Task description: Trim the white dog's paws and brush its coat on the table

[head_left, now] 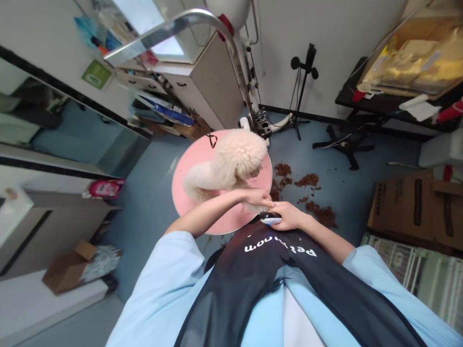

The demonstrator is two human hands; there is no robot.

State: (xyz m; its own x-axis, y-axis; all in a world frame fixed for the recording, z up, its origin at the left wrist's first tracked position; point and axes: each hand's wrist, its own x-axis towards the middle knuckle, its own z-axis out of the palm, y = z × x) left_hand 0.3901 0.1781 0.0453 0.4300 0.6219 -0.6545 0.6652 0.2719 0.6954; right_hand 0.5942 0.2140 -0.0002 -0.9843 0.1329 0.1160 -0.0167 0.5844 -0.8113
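A fluffy cream-white dog (241, 153) is on a round pink grooming table (188, 149), its head turned down to the right. My left hand (257, 196) is at the table's near right edge, its fingers closed at the dog's front paw (256, 208), which it partly hides. Against its fingertips is my right hand (287, 214), curled around a small rounded black-and-white device (270, 219) with a blue glow. The working end of this device is hidden. Directly below both hands hangs the black apron (253, 274) I wear.
A curved metal arm (202, 17) rises behind the table from a post with a black tool holder (262, 124). Clumps of brown hair (307, 180) lie on the blue floor to the right. Cardboard boxes (398, 202) and a wire cage (401, 260) stand at the right.
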